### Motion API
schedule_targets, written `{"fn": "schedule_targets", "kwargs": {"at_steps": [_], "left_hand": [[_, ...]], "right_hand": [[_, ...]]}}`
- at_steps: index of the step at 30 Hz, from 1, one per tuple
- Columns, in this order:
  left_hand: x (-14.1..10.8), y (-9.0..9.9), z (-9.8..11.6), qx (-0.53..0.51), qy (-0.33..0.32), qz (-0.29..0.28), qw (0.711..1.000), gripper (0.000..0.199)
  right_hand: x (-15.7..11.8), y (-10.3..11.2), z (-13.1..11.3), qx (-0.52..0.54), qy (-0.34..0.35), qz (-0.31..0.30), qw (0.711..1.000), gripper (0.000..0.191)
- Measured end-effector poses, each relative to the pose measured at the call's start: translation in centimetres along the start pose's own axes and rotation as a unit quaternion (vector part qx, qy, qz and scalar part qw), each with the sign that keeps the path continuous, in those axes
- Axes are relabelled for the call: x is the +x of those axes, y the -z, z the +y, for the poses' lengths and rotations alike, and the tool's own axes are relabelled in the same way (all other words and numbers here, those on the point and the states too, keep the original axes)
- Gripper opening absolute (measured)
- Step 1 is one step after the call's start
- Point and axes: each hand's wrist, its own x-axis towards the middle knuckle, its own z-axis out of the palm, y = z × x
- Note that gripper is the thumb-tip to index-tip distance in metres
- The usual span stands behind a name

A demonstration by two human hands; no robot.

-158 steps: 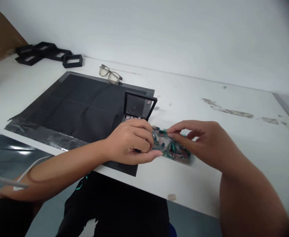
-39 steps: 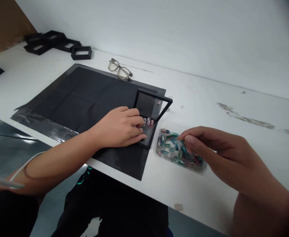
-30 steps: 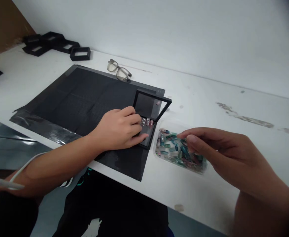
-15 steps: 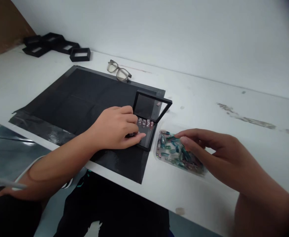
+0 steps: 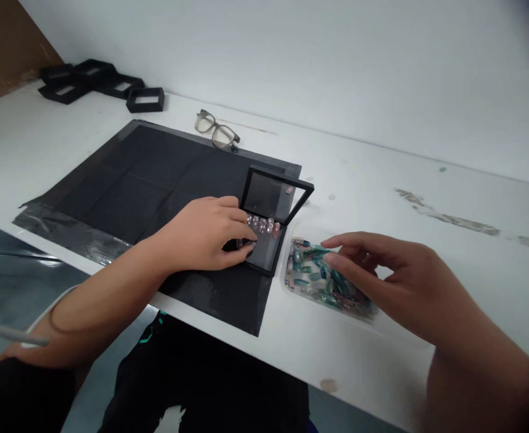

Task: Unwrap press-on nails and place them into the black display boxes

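Note:
My left hand (image 5: 210, 233) lies over a black hinged display case (image 5: 264, 255), its thumb and forefinger pinched on a small press-on nail (image 5: 251, 243) low in the tray. Along the hinge side runs a row of jewelled press-on nails (image 5: 263, 225), partly behind my fingers. The case's windowed lid (image 5: 271, 195) stands raised. On the right, my right hand (image 5: 395, 270) hovers at a clear plastic box (image 5: 286, 287) full of loose teal, green and pinkish nails (image 5: 316, 270). Its thumb and forefinger are slightly apart, with nothing visible between them.
The case rests on a black mat (image 5: 156, 174) taped to the white table (image 5: 358, 361). Eyeglasses (image 5: 218, 129) lie beyond the mat's far edge. Several black frame-like cases (image 5: 145, 100) sit at the back left, near the wall (image 5: 291, 66).
My left finger and thumb have drawn back slightly to the left and come together, showing more of the nail row. My right thumb and forefinger have parted a little over the box.

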Motion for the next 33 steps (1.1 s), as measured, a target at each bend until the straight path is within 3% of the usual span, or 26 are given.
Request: {"fn": "schedule_targets", "kwargs": {"at_steps": [14,16,22,27,33], "left_hand": [[0.2,-0.3,-0.2,0.026,0.02,0.007,0.999,0.025],[0.1,-0.3,-0.2,0.038,0.024,0.014,0.999,0.025],[0.0,0.2,-0.4,0.06,0.044,0.032,0.997,0.027],[-0.3,1.6,-0.9,0.0,0.039,0.029,0.999,0.035],[-0.8,2.4,-1.6,-0.037,0.051,0.0,0.998,0.017]], "right_hand": [[0.0,-0.1,-0.5,-0.018,0.014,0.003,1.0,0.028],[-0.1,-0.2,-0.8,-0.034,0.025,0.029,0.999,0.026],[-0.5,-0.6,-1.9,-0.046,0.057,0.215,0.974,0.016],[-0.5,-0.7,-1.7,-0.073,0.06,0.226,0.97,0.015],[-0.4,-0.6,-1.5,-0.1,0.076,0.222,0.967,0.016]]}}
